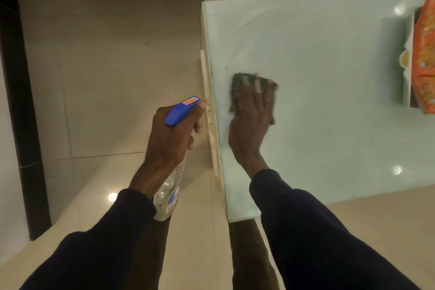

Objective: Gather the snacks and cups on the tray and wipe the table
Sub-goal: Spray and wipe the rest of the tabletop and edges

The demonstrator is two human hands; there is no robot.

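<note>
Dark sleeves fill the lower frame, the left sleeve [94, 242] rising from 7 o'clock and the right sleeve [317, 231] from 5 o'clock. At about 9 o'clock of centre the left hand [173, 134] is held out over the tiled floor [106, 77], just off the table edge, back of the hand up. Its fingers are curled tight round the neck of a clear spray bottle [169, 193], whose blue head [181, 110] points toward 1 o'clock while the body slants down along the wrist. Just right of centre, the right hand [250, 125] lies palm down on the pale green table [329, 77], blurred, its fingers straight and spread, pressing flat on a dark cloth [240, 79] that shows past the fingertips at 12 o'clock of the hand. A small orange crumb [227, 67] sits at 11 o'clock of the cloth. Far off at 3 o'clock, a white tray [408, 30] on the table holds an orange snack packet [426, 54] and a small cup [405, 59].
</note>
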